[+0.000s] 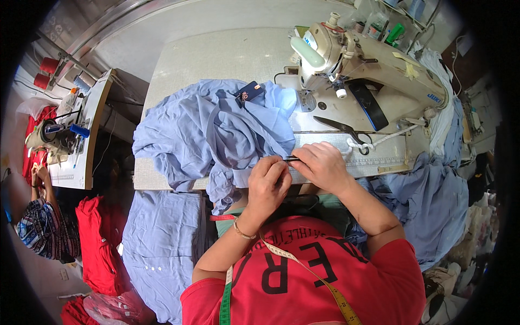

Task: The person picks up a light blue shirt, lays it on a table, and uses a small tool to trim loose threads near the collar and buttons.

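Note:
A light blue garment lies bunched on the sewing table, with a dark blue tag on top of it. At the table's front edge my left hand is closed, its fingers pinching the garment's edge. Close beside it on the right, my right hand is closed around a small dark, slim tool, whose kind is mostly hidden by the fingers. The fingertips of both hands almost meet over the cloth's edge.
A sewing machine stands at the back right, with black scissors and a white cord before it. Blue cloth hangs below the table on the left, more on the right. Another person's hands work far left.

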A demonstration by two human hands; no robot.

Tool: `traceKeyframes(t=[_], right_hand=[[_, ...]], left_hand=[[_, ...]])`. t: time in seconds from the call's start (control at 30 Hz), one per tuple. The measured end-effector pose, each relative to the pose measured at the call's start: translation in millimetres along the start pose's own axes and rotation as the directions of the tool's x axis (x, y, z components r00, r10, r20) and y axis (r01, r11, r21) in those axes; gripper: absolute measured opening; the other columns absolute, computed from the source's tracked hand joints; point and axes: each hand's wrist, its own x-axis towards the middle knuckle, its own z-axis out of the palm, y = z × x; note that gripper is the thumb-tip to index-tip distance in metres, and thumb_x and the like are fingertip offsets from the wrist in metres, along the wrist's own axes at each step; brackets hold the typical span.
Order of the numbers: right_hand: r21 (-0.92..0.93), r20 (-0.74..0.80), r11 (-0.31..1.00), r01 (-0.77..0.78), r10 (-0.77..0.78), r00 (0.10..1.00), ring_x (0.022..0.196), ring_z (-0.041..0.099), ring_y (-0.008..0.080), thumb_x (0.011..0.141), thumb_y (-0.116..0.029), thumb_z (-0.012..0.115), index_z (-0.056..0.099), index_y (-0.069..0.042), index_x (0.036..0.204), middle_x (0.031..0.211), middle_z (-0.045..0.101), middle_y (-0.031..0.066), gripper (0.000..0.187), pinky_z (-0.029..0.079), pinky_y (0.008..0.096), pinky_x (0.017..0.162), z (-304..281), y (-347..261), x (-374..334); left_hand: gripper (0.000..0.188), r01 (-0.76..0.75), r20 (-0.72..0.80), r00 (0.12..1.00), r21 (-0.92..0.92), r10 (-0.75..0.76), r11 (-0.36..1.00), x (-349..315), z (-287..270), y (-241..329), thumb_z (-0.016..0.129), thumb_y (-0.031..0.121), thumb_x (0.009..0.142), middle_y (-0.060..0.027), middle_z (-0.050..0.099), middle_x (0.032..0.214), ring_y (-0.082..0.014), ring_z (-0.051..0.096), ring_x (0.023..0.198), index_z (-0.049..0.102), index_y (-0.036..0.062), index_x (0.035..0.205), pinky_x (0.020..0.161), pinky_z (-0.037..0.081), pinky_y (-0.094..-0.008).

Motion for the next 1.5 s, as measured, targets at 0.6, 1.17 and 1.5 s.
traceKeyframes(t=[0.6,1.17,1.5], right_hand=[[0.837,0.402,0.196,-0.511,0.414,0.817,0.071,0.043,0.0029,0.084,-0.004,0.062,0.047,-0.005,0.124,0.079,0.046,-0.0048,0.043,0.038,0.0185,0.065,22,-12,11],[0.903,0.362,0.011,-0.43,0.518,0.775,0.071,0.042,0.0001,0.085,-0.005,0.062,0.052,-0.008,0.111,0.082,0.048,-0.0066,0.029,0.034,0.0154,0.061,16,-17,8],[0.922,0.338,-0.003,-0.388,0.499,0.798,0.065,0.04,-0.0005,0.084,-0.006,0.065,0.051,-0.01,0.109,0.085,0.051,-0.0068,0.029,0.031,0.0156,0.055,21,-17,2]], left_hand=[[0.003,0.378,0.136,0.926,-0.33,-0.353,0.865,8,-21,-1,0.058,-0.003,0.081,-0.0071,0.055,0.102,-0.0083,0.053,0.076,0.06,-0.0016,0.082,0.062,0.044,-0.0205],[0.017,0.145,0.44,0.893,-0.089,-0.092,0.985,26,-46,-5,0.056,-0.004,0.073,-0.0147,0.052,0.079,-0.0304,0.053,0.065,0.047,0.0003,0.085,0.06,0.044,-0.0372],[0.021,-0.197,0.349,0.929,0.193,0.121,0.961,25,-57,7,0.055,-0.008,0.069,-0.0173,0.046,0.075,-0.0364,0.051,0.07,0.041,-0.0006,0.083,0.062,0.043,-0.0438]])
